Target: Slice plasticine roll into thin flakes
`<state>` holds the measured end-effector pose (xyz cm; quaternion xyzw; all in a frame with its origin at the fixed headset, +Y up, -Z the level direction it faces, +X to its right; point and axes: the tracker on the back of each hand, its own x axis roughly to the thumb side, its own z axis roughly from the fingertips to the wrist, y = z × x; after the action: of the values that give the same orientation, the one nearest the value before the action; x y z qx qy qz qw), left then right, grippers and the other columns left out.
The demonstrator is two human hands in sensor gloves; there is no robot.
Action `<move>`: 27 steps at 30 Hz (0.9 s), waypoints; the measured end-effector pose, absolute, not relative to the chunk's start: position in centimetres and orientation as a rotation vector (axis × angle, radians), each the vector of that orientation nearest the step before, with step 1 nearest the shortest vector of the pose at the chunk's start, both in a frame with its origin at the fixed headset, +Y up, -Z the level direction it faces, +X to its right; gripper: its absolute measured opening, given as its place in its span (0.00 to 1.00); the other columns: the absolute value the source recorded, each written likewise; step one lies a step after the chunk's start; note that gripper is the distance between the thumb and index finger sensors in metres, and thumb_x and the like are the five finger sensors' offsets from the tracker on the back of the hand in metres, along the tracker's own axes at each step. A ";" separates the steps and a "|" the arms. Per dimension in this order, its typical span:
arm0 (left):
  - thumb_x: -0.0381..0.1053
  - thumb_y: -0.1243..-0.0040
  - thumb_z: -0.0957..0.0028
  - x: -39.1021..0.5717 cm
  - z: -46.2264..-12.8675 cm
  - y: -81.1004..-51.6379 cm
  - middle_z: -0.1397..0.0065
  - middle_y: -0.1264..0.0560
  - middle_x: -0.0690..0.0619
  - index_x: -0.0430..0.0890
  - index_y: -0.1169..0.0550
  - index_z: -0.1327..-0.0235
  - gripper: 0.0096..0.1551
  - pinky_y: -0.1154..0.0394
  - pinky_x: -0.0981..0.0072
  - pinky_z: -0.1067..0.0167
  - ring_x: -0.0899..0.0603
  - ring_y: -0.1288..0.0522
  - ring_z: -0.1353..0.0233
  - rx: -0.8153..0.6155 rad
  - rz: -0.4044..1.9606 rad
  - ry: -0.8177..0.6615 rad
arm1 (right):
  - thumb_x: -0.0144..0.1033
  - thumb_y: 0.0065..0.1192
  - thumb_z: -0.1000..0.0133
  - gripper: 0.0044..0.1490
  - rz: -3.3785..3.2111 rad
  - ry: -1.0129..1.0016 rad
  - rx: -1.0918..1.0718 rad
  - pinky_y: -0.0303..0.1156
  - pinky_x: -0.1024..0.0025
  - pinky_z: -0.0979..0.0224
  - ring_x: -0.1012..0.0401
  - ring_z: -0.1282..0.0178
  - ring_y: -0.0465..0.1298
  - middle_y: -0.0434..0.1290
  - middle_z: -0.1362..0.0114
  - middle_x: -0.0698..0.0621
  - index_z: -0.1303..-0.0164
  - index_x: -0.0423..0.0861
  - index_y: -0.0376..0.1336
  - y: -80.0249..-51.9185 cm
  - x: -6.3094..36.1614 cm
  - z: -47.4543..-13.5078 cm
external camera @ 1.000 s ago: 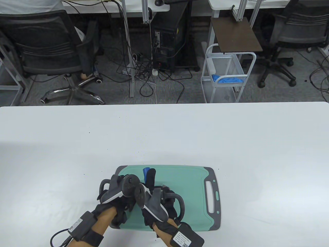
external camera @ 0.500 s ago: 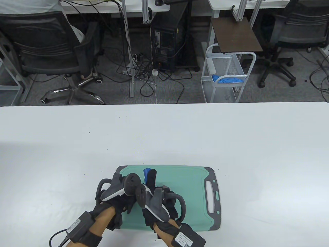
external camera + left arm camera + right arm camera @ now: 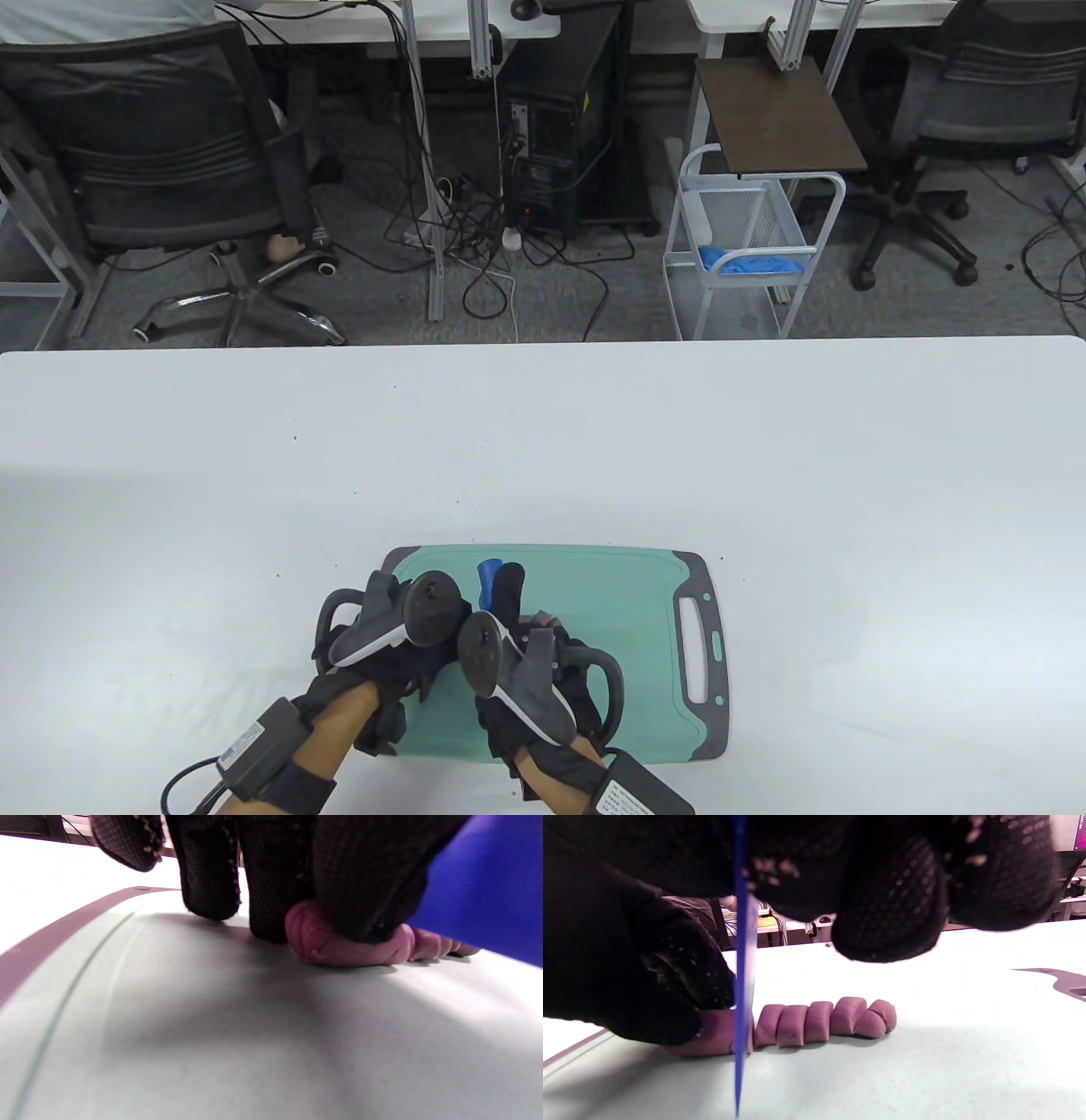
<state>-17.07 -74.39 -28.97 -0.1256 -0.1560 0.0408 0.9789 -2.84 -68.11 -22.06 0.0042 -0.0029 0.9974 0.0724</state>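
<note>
We see the pink plasticine roll lying on the green plastic cutting board on the white worktop. The left grip presses its uncut end. The right grip holds the thin blue plastic blade upright in the roll, beside four cut pink slices.

A white table fills the lower half of the table view, its far edge running across the middle of the frame. A few tiny dark specks dot its surface. Directly on it, at the bottom centre, lies a mint-green cutting board with a grey rim and a slotted handle on its right end, long side parallel to the table's edge.
</note>
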 end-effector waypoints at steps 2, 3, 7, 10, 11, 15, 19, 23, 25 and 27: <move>0.60 0.25 0.68 -17.1 -29.0 -74.4 0.38 0.15 0.61 0.59 0.18 0.46 0.32 0.31 0.38 0.28 0.39 0.22 0.27 -0.252 0.080 -0.310 | 0.47 0.67 0.51 0.55 2.987 -0.005 0.022 0.78 0.44 0.54 0.49 0.64 0.83 0.79 0.67 0.50 0.23 0.45 0.39 -67.9 -2.8 -21.9; 0.60 0.25 0.68 -17.1 -29.0 -74.3 0.38 0.15 0.61 0.59 0.18 0.46 0.32 0.31 0.37 0.28 0.39 0.22 0.27 -0.252 0.076 -0.309 | 0.47 0.67 0.51 0.56 2.989 0.001 0.025 0.78 0.44 0.54 0.49 0.64 0.83 0.79 0.67 0.50 0.23 0.45 0.39 -67.9 -2.9 -21.8; 0.60 0.25 0.68 -17.2 -29.0 -74.3 0.39 0.15 0.61 0.59 0.17 0.47 0.31 0.31 0.37 0.28 0.39 0.22 0.27 -0.253 0.074 -0.309 | 0.47 0.67 0.51 0.55 2.987 0.025 0.036 0.78 0.45 0.54 0.50 0.64 0.83 0.80 0.67 0.51 0.23 0.45 0.39 -68.0 -3.0 -21.5; 0.60 0.25 0.67 -17.3 -29.0 -74.3 0.39 0.15 0.61 0.60 0.16 0.48 0.30 0.31 0.38 0.28 0.39 0.22 0.27 -0.255 0.081 -0.309 | 0.47 0.66 0.51 0.55 2.990 0.051 0.039 0.78 0.45 0.54 0.50 0.64 0.83 0.80 0.67 0.51 0.23 0.44 0.39 -68.2 -3.2 -21.4; 0.60 0.25 0.67 -17.3 -29.0 -74.3 0.39 0.15 0.61 0.60 0.16 0.48 0.29 0.31 0.38 0.28 0.39 0.22 0.27 -0.255 0.082 -0.309 | 0.47 0.66 0.51 0.55 2.990 0.047 0.038 0.78 0.45 0.54 0.50 0.64 0.83 0.80 0.67 0.51 0.23 0.44 0.39 -68.2 -3.3 -21.4; 0.60 0.25 0.67 -17.3 -29.1 -74.3 0.39 0.15 0.61 0.60 0.16 0.49 0.29 0.31 0.38 0.28 0.39 0.21 0.27 -0.255 0.090 -0.309 | 0.47 0.66 0.51 0.55 2.989 0.052 0.041 0.78 0.45 0.55 0.50 0.64 0.83 0.80 0.68 0.51 0.23 0.44 0.39 -68.2 -3.3 -21.4; 0.60 0.25 0.67 -17.4 -29.1 -74.3 0.40 0.14 0.61 0.61 0.15 0.50 0.28 0.31 0.38 0.28 0.39 0.22 0.27 -0.254 0.097 -0.310 | 0.47 0.66 0.51 0.55 2.994 0.057 0.042 0.78 0.45 0.55 0.50 0.64 0.83 0.80 0.67 0.51 0.23 0.44 0.39 -68.4 -3.3 -21.5; 0.59 0.25 0.68 -17.4 -29.2 -74.3 0.40 0.15 0.61 0.61 0.15 0.51 0.27 0.31 0.38 0.28 0.40 0.21 0.27 -0.254 0.106 -0.309 | 0.47 0.66 0.51 0.55 2.994 0.059 0.050 0.78 0.45 0.55 0.50 0.64 0.83 0.79 0.67 0.51 0.23 0.44 0.39 -68.7 -3.4 -21.6; 0.59 0.24 0.68 -17.4 -29.2 -74.3 0.40 0.14 0.60 0.61 0.14 0.51 0.27 0.31 0.38 0.28 0.40 0.21 0.27 -0.252 0.109 -0.309 | 0.47 0.66 0.51 0.55 2.987 0.065 0.054 0.78 0.45 0.55 0.50 0.64 0.83 0.79 0.68 0.50 0.23 0.44 0.39 -68.9 -3.4 -21.8; 0.59 0.24 0.68 -17.5 -29.2 -74.3 0.40 0.14 0.61 0.60 0.14 0.52 0.27 0.30 0.38 0.28 0.40 0.21 0.27 -0.250 0.113 -0.308 | 0.47 0.66 0.51 0.55 2.980 0.070 0.055 0.78 0.45 0.55 0.50 0.64 0.83 0.79 0.68 0.50 0.24 0.44 0.39 -69.1 -3.3 -21.9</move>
<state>-17.47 -74.29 -29.22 -0.1240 -0.1530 0.0561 0.9788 -3.35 -69.06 -21.95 0.0185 0.0233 0.9964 0.0800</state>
